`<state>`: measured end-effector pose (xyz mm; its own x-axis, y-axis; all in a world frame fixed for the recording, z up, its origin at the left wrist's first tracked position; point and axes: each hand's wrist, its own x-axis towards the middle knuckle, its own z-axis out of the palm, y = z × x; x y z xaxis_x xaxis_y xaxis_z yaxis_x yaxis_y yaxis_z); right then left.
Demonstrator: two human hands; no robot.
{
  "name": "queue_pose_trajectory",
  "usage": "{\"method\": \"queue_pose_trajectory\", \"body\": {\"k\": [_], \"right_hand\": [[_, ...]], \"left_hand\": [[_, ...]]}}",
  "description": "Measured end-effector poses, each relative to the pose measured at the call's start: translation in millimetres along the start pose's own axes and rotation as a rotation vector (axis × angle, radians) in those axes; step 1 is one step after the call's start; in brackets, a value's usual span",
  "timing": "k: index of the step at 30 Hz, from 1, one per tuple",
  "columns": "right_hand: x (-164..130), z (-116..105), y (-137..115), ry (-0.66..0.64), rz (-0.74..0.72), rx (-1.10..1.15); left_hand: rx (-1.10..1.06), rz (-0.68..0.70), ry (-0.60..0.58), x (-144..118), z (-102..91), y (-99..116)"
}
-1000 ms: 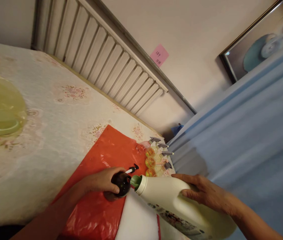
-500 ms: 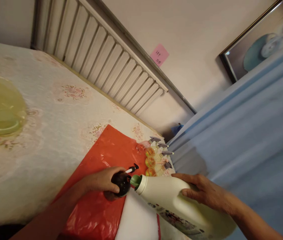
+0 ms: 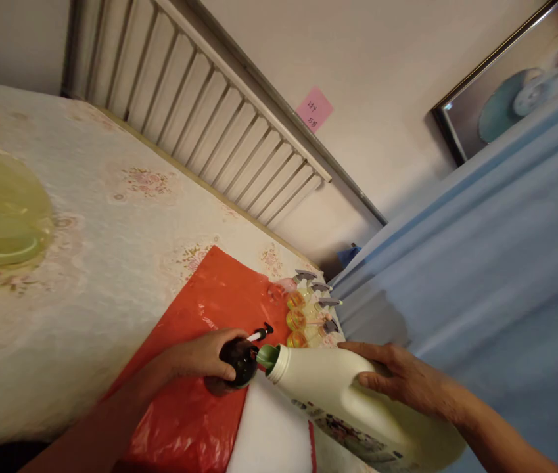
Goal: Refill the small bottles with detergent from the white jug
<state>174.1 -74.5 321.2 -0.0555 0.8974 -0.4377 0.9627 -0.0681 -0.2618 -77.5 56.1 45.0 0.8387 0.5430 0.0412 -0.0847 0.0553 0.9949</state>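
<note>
Left hand (image 3: 200, 358) wraps the small dark bottle (image 3: 238, 360), standing on the red plastic bag (image 3: 200, 309) on the worktop (image 3: 86, 263). I see my right hand (image 3: 399, 381) gripping the big white jug (image 3: 352, 407), tipped on its side, green spout touching the dark bottle's mouth. Little yellow spray bottles (image 3: 305, 309) sit just behind

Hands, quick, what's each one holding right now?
Left hand: closed around the small dark bottle.
Right hand: gripping the tilted white jug.
</note>
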Motion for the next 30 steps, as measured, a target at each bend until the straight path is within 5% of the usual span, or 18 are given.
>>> {"method": "queue_pose_trajectory", "body": {"k": [11,22,30], "right_hand": [[-3,8,7,-0.036,-0.025,0.035],[-16,62,56,0.084,0.010,0.340],[-30,39,56,0.225,-0.007,0.517]], "left_hand": [[-0.021,0.005,-0.012,2,-0.4,-4],[0.008,0.008,0.008,0,0.6,-1],[0.007,0.002,0.000,-1,-0.6,-1]]}}
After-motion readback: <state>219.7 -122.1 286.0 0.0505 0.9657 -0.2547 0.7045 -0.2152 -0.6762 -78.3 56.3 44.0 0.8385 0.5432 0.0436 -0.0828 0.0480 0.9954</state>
